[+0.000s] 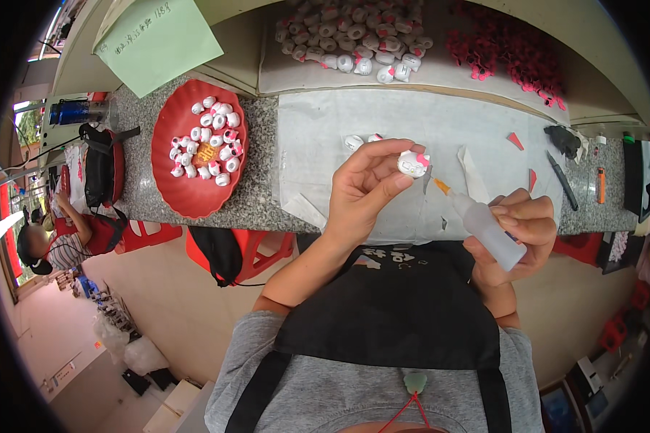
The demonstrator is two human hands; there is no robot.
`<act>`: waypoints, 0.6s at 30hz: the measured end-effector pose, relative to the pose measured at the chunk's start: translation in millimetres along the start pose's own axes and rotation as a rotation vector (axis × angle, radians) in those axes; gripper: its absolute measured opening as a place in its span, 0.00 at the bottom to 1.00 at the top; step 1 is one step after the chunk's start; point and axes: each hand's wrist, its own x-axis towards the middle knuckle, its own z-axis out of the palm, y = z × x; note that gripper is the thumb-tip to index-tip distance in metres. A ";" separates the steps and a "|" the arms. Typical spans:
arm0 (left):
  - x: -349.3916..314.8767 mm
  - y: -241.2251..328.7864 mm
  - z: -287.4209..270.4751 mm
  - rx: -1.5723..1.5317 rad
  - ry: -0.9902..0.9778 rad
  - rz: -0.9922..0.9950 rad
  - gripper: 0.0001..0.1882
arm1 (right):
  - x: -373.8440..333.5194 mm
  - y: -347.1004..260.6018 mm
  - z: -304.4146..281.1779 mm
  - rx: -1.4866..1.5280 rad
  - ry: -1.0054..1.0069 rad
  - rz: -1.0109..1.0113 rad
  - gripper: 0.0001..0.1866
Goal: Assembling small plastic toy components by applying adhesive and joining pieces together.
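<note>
1. In the head view, pinches a small, rounded white cat-head piece with a pink bow (412, 165) between thumb and fingers of the bare left grip (365, 180), narrowed to the piece's width.
2. Holds that piece raised over a pale paper sheet (310, 159) spread on the speckled grey stone tabletop (263, 144).
3. Curls the bare right grip (521, 229) around a translucent whitish plastic squeeze bottle (492, 234), tilted, pointing its tapered orange nozzle (441, 186) toward the cat-head piece from just beside; cannot tell whether touching.
4. Has two similar white pieces (354, 142) lying beyond the left grip, partly hidden.
5. To the left, has a red scalloped dish (195, 200) bearing many white-and-pink pieces (206, 135).
6. Farther back, has heaped rounded white pieces (354, 32) and, right of them, bright pink bits (509, 54).
7. At the sheet's right edge, has a slim dark pen-like tool (562, 182).
</note>
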 end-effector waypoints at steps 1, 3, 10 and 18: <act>-0.1 0.0 0.2 -0.004 -0.004 -0.010 0.18 | -0.3 0.8 0.4 0.005 0.016 -0.012 0.21; -0.5 0.1 0.7 -0.007 -0.008 -0.019 0.18 | -0.6 1.7 0.6 0.011 0.031 -0.024 0.21; -0.8 -0.2 1.7 0.015 -0.028 -0.030 0.17 | -0.8 1.4 1.8 0.017 0.011 -0.040 0.21; -1.0 -2.4 0.9 0.013 -0.052 0.003 0.16 | -1.3 1.6 1.4 0.012 -0.005 -0.036 0.21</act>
